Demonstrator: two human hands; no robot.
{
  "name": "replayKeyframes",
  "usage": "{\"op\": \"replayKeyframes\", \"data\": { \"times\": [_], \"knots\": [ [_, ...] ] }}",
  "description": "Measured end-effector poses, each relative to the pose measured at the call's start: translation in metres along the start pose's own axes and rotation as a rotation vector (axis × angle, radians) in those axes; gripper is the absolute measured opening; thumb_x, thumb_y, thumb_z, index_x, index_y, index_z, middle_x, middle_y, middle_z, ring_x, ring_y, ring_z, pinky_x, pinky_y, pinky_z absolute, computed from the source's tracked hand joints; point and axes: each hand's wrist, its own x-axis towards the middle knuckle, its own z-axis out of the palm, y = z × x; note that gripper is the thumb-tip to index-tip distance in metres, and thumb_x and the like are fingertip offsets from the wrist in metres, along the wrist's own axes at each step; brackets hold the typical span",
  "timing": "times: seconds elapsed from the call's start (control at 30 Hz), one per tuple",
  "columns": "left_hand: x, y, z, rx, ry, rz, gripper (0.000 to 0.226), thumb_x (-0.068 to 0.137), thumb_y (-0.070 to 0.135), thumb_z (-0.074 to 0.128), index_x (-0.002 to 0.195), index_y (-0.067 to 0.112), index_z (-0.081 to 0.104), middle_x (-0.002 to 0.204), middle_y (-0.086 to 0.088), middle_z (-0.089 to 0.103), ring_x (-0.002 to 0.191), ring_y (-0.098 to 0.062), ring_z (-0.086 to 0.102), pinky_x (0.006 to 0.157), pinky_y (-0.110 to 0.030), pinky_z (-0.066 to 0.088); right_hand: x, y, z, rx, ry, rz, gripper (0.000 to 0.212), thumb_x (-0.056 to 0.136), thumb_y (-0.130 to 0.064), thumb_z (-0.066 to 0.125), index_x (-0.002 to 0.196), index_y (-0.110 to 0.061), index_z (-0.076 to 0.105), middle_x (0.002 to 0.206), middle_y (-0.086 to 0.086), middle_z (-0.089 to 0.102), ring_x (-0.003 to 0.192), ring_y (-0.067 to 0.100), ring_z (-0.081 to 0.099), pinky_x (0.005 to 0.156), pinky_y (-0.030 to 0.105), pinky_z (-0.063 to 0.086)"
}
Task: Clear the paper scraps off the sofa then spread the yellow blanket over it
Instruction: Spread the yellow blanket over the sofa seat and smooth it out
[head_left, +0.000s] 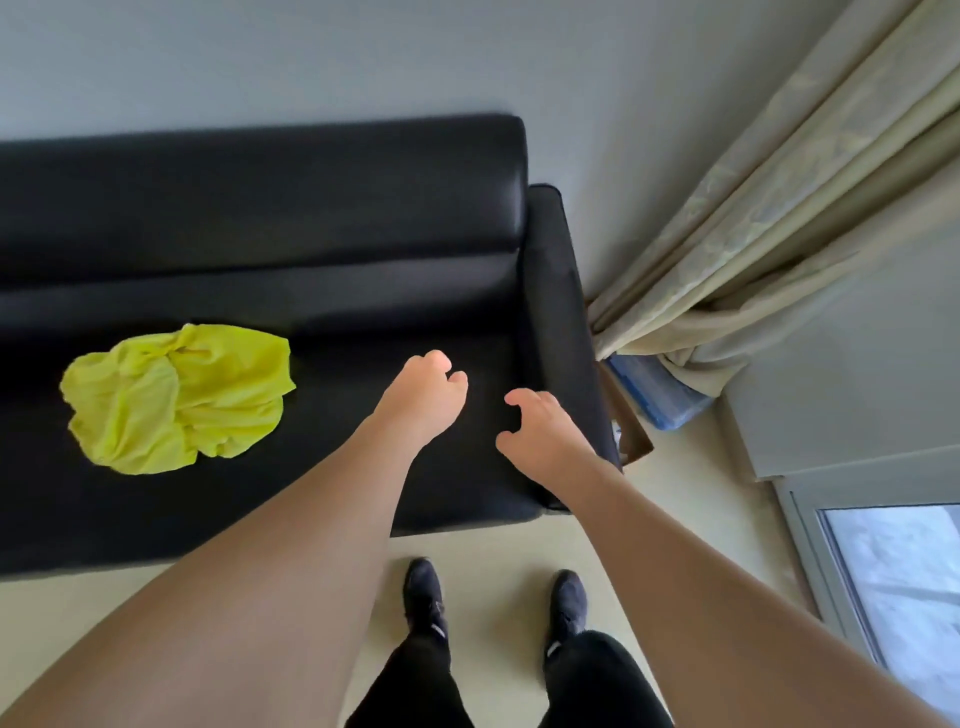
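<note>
The black leather sofa (322, 218) fills the left and middle of the view. A crumpled yellow blanket (176, 397) lies in a heap on the left part of its seat. My left hand (421, 395) hovers over the right part of the seat, seen from the back, with its fingers curled in; nothing shows in it. Just to its right, beside the sofa's armrest (558, 312), my right hand (543, 434) has its fingers and thumb loosely curved and apart, holding nothing. No paper scraps are visible on the seat.
Beige curtains (769, 234) hang at the right, with a blue plastic box (660, 395) and a piece of cardboard (631, 441) on the floor beside the armrest. A glass door (904, 592) is at the lower right. My feet in dark shoes (426, 597) stand on the pale floor.
</note>
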Motion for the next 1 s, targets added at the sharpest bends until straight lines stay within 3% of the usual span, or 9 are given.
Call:
{"op": "replayKeyframes", "data": {
  "times": [0.13, 0.27, 0.5, 0.67, 0.8, 1.0],
  "knots": [
    [-0.004, -0.042, -0.026, 0.01, 0.035, 0.002, 0.035, 0.101, 0.033, 0.041, 0.128, 0.014, 0.052, 0.105, -0.005, 0.06, 0.077, -0.014, 0.058, 0.061, -0.03, 0.045, 0.002, -0.042, 0.021, -0.01, 0.01, -0.028, 0.057, 0.09, -0.023, 0.058, 0.143, -0.023, 0.037, 0.141, 0.003, 0.038, 0.108, 0.022, 0.053, 0.085, 0.037, 0.052],
    [-0.005, -0.078, -0.037, 0.011, 0.058, 0.018, 0.038, 0.101, 0.033, 0.042, 0.133, 0.014, 0.051, 0.114, -0.004, 0.059, 0.079, -0.014, 0.056, 0.059, -0.026, 0.036, 0.012, -0.061, 0.041, -0.025, 0.003, -0.002, 0.057, 0.091, -0.023, 0.057, 0.144, -0.022, 0.036, 0.141, 0.004, 0.038, 0.105, 0.023, 0.055, 0.08, 0.035, 0.052],
    [0.012, -0.185, -0.087, 0.002, 0.001, 0.043, 0.042, 0.101, 0.032, 0.044, 0.139, 0.014, 0.048, 0.133, -0.005, 0.056, 0.106, -0.018, 0.059, 0.078, -0.026, 0.041, 0.031, -0.135, 0.105, -0.023, -0.044, 0.03, 0.055, 0.092, -0.022, 0.054, 0.144, -0.02, 0.036, 0.143, 0.004, 0.036, 0.094, 0.025, 0.06, 0.068, 0.031, 0.05],
    [0.051, -0.285, -0.154, 0.02, -0.07, -0.011, 0.045, 0.101, 0.032, 0.043, 0.141, 0.014, 0.047, 0.143, -0.006, 0.05, 0.12, -0.026, 0.055, 0.093, -0.034, 0.043, 0.062, -0.245, 0.17, 0.056, -0.053, 0.015, 0.054, 0.09, -0.022, 0.054, 0.142, -0.021, 0.038, 0.141, 0.004, 0.038, 0.097, 0.025, 0.059, 0.076, 0.037, 0.053],
    [0.091, -0.352, -0.192, 0.061, -0.101, -0.019, 0.042, 0.1, 0.03, 0.042, 0.138, 0.012, 0.049, 0.135, -0.007, 0.054, 0.102, -0.025, 0.058, 0.082, -0.033, 0.045, 0.094, -0.315, 0.225, 0.103, -0.078, -0.032, 0.056, 0.088, -0.022, 0.056, 0.142, -0.021, 0.04, 0.139, 0.006, 0.041, 0.1, 0.025, 0.058, 0.077, 0.037, 0.051],
    [0.159, -0.425, -0.186, 0.077, -0.185, -0.064, 0.046, 0.099, 0.026, 0.046, 0.143, 0.015, 0.045, 0.144, -0.007, 0.048, 0.121, -0.027, 0.053, 0.093, -0.035, 0.045, 0.173, -0.328, 0.287, 0.172, -0.118, 0.063, 0.056, 0.089, -0.017, 0.053, 0.143, -0.021, 0.038, 0.14, 0.008, 0.042, 0.108, 0.024, 0.054, 0.073, 0.029, 0.045]
  ]
}}
